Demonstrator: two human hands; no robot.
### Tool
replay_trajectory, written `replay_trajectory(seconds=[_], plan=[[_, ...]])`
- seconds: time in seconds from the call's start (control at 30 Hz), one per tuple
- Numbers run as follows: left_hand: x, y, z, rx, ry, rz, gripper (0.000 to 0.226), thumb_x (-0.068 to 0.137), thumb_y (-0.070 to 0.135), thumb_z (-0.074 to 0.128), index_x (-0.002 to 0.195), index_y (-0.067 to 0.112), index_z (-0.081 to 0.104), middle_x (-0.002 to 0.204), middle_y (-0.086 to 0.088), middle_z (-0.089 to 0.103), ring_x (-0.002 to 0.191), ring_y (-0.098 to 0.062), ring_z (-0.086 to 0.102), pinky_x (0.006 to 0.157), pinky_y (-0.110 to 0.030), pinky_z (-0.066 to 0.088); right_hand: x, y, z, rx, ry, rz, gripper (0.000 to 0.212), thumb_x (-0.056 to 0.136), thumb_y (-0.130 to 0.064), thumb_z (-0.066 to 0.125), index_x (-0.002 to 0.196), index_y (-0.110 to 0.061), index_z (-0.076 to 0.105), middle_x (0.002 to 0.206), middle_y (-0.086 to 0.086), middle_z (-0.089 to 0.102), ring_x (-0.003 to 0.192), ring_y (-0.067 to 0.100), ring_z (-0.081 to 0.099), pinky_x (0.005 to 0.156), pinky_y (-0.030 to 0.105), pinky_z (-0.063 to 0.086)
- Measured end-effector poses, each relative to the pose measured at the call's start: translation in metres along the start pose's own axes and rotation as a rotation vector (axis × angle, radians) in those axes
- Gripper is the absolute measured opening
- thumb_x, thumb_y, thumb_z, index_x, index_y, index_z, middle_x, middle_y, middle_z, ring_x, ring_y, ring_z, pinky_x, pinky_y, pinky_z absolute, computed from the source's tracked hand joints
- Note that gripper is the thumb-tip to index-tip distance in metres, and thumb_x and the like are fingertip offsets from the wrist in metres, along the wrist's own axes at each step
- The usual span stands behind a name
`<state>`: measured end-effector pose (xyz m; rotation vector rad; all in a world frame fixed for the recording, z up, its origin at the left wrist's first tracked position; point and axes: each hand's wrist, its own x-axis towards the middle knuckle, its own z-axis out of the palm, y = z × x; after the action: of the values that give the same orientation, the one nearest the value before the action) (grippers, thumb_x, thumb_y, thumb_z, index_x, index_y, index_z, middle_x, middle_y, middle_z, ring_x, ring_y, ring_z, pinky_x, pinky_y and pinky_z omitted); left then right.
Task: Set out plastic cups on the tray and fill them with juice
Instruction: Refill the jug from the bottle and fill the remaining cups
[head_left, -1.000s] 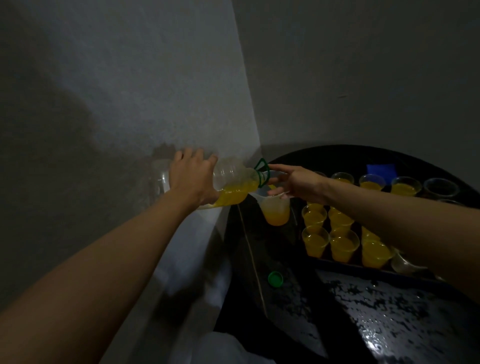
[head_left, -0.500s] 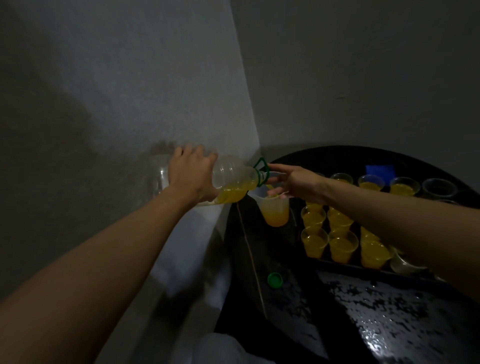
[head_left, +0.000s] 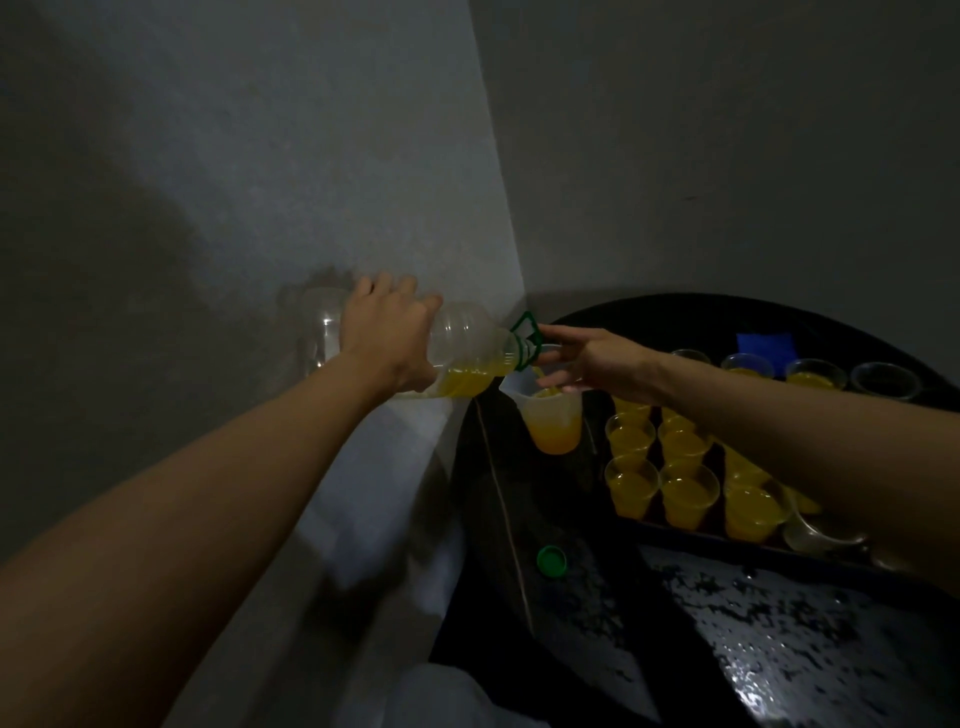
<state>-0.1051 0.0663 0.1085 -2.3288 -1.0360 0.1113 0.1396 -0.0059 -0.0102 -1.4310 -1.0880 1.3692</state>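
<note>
I judged the job well past halfway. Most of the cups (head_left: 688, 493) on the tray (head_left: 675, 531) held juice. 2 looked empty to me, the far cup (head_left: 885, 382) and the near cup (head_left: 815, 530). The left hand (head_left: 387, 343) had its fingers wrapped round the tipped bottle (head_left: 467, 338), nearly drained, pouring into the jug (head_left: 553, 426). The right hand (head_left: 592, 364) pinched the jug's rim with its fingers, just left of the tray over the bench (head_left: 779, 623). Filling those last cups remained.
</note>
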Motion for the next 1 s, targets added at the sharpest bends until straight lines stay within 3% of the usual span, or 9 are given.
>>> replay_trajectory(seconds=[0.1, 0.27, 0.43, 0.7, 1.0], plan=[[0.002, -0.002, -0.005, 0.028, 0.003, 0.006, 0.084, 0.07, 0.055, 0.075, 0.142, 0.023, 0.047, 0.131, -0.009, 0.053, 0.118, -0.029, 0.048, 0.097, -0.04, 0.035, -0.001, -0.002, 0.001, 0.01, 0.006, -0.012, 0.082, 0.087, 0.019, 0.044, 0.154, -0.028, 0.035, 0.133, 0.007, 0.063, 0.111, 0.028, 0.069, 0.105, 0.051, 0.046], [0.007, -0.003, -0.011, 0.058, 0.019, 0.019, 0.082, 0.069, 0.054, 0.075, 0.14, 0.023, 0.048, 0.129, -0.01, 0.053, 0.118, -0.03, 0.047, 0.097, -0.04, 0.036, 0.0, -0.005, -0.002, 0.003, 0.014, -0.013, 0.084, 0.086, 0.019, 0.045, 0.153, -0.032, 0.038, 0.135, 0.007, 0.062, 0.112, 0.028, 0.068, 0.105, 0.054, 0.046], [0.007, 0.0, -0.012, 0.075, 0.015, 0.031, 0.081, 0.071, 0.051, 0.074, 0.142, 0.023, 0.047, 0.131, -0.01, 0.051, 0.12, -0.031, 0.046, 0.099, -0.041, 0.035, -0.003, 0.0, -0.001, -0.058, 0.011, -0.017, 0.085, 0.087, 0.016, 0.05, 0.154, -0.034, 0.035, 0.135, 0.0, 0.063, 0.112, 0.017, 0.068, 0.108, 0.053, 0.045], [0.01, 0.002, -0.009, 0.089, 0.02, 0.059, 0.08, 0.074, 0.051, 0.072, 0.143, 0.022, 0.044, 0.132, -0.011, 0.049, 0.122, -0.03, 0.045, 0.102, -0.041, 0.035, -0.006, 0.001, 0.006, -0.023, 0.049, -0.014, 0.084, 0.087, 0.019, 0.045, 0.152, -0.034, 0.038, 0.132, 0.002, 0.065, 0.112, 0.022, 0.069, 0.109, 0.057, 0.043], [0.009, 0.0, -0.009, 0.126, 0.029, 0.076, 0.08, 0.074, 0.047, 0.072, 0.145, 0.023, 0.043, 0.132, -0.01, 0.05, 0.122, -0.029, 0.045, 0.102, -0.04, 0.035, -0.008, 0.002, 0.014, -0.045, 0.069, -0.012, 0.082, 0.09, 0.015, 0.044, 0.154, -0.035, 0.032, 0.136, 0.003, 0.062, 0.11, 0.018, 0.069, 0.103, 0.046, 0.05]])
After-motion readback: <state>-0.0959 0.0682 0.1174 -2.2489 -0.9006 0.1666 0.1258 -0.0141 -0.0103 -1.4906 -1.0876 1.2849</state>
